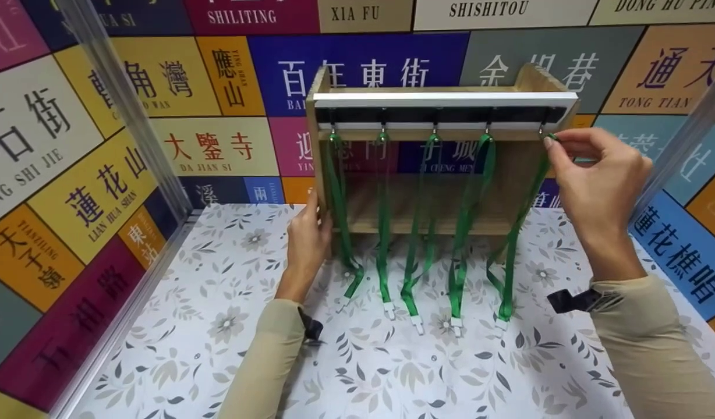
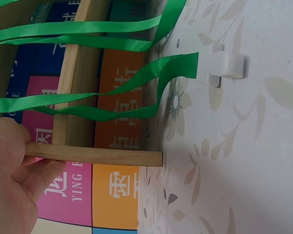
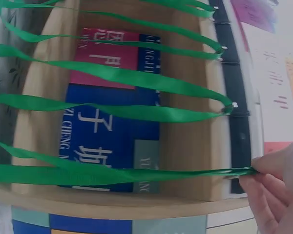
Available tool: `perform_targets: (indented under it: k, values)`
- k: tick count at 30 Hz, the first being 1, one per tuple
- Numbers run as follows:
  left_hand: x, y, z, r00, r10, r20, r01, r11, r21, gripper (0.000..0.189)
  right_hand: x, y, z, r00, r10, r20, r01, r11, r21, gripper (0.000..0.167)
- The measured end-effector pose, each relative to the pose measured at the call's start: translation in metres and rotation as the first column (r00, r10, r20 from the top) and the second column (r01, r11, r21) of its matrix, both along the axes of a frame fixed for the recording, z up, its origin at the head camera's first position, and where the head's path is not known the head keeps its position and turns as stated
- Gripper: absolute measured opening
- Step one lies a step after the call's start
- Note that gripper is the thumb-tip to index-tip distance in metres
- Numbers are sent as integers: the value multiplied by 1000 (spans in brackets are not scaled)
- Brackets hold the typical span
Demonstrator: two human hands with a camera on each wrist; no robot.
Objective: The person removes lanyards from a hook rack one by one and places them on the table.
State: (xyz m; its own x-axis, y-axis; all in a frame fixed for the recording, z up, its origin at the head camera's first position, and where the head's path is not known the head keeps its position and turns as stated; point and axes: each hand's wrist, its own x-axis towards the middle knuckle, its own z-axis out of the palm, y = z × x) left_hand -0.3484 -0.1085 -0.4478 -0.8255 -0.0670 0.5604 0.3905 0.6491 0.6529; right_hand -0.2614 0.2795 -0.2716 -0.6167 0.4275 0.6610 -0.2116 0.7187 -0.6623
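Note:
A wooden rack (image 1: 416,198) stands upright, with a black and white strip (image 1: 439,115) of small metal hooks along its top front. Green lanyards (image 1: 383,215) hang from the hooks, their white plastic clips (image 1: 416,325) lying on the table. At the rightmost hook, my right hand (image 1: 605,180) pinches the top loop of the last lanyard (image 3: 185,174) between thumb and fingers. Whether that loop is on the hook is hidden by the fingertips. Low on the rack's left side, my left hand (image 1: 306,241) grips the side board (image 2: 107,155), thumb and fingers on opposite faces.
A white tablecloth with grey flowers (image 1: 229,326) covers the table. Colourful panels with street-name lettering (image 1: 357,70) form walls behind and at both sides. Clear corner posts (image 1: 124,99) stand at the left and right. Black straps hang at both sleeve cuffs.

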Motion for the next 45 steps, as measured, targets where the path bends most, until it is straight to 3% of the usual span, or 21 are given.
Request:
perform_targets:
  k: [5,13,21,25,30,37,45]
  values:
    - [0,-1,0,1000,-8,0,8,1000,-2,56,6,6,16,1000,1,24,2,993,-117,28]
    - [0,-3,0,1000,-26,-12,26,1000,14,57,4,20,38,999,10,-47,-21,971,-238,26]
    - [-1,-4,-2,999,-25,-45,26,1000,11,55,1,31,43,994,39,-106,-68,956,-286,26]
    - [-2,-3,-3,998,-11,-58,11,1000,1,57,4,36,36,994,43,-106,-69,964,-258,28]
    - [-1,-3,-2,999,-13,-47,14,1000,4,57,14,41,21,998,49,-47,-57,979,-196,29]
    - [-1,-3,-2,999,-26,-29,27,999,19,57,37,50,-11,989,148,18,-144,979,-141,30]
    - [-1,-2,-2,1000,-20,-14,20,1000,18,55,50,66,-37,974,208,93,-201,976,-82,28]
